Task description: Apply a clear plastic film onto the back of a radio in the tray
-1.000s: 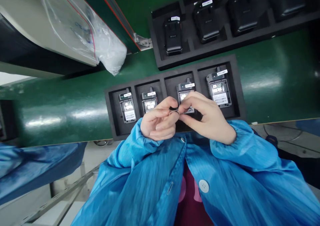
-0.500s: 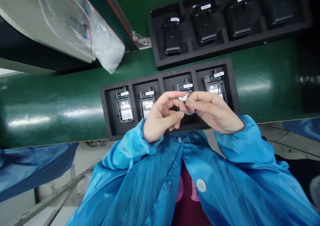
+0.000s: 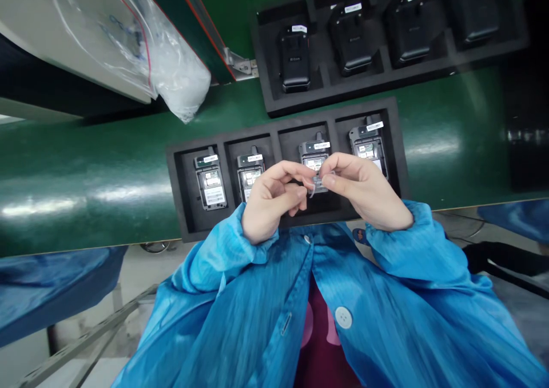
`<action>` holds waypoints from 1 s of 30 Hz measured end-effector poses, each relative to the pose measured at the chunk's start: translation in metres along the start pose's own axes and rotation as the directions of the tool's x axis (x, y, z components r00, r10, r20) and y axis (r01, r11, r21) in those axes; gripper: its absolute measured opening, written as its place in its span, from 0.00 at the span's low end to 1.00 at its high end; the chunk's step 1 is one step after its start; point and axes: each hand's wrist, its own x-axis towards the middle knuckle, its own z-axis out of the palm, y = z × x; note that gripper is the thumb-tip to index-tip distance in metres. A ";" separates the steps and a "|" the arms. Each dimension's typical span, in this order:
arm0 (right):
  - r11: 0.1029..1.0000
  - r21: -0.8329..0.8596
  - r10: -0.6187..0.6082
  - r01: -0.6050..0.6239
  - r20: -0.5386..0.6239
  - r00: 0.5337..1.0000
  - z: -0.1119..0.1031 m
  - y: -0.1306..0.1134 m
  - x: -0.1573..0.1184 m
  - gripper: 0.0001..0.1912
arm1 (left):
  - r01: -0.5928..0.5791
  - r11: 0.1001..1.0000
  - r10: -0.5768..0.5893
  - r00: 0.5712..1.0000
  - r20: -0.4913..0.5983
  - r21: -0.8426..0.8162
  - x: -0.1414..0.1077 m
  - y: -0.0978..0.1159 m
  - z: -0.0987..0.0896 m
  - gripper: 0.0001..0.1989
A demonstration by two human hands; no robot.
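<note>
Between my hands is a small clear plastic piece [image 3: 313,190], thin and curved. My left hand [image 3: 277,200] pinches one side of it, and my right hand [image 3: 364,189] has thumb and forefinger closed on the other side. Both hands are above a black foam tray [image 3: 182,202] with several compartments. Opened devices with white labels lie in it: one at the far left [image 3: 211,185], one partly behind my left hand [image 3: 249,173], one just beyond my fingertips [image 3: 314,153] and one at the right [image 3: 366,142].
A second black tray [image 3: 268,99] at the back holds several closed black devices [image 3: 295,62]. A clear bag of small parts [image 3: 180,84] hangs at the upper left, beside a metal bracket [image 3: 240,64]. The green worktop [image 3: 86,176] runs across the view.
The clear piece has turned from a visible round loop to a narrow, edge-on shape. My right hand has shifted slightly left, and its fingertips have come nearer my left hand's.
</note>
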 end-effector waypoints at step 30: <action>0.987 0.083 0.127 -0.138 0.120 0.985 -0.003 -0.009 0.027 0.13 | 0.017 0.994 -0.001 0.989 0.148 -0.109 0.020 0.011 -0.023 0.10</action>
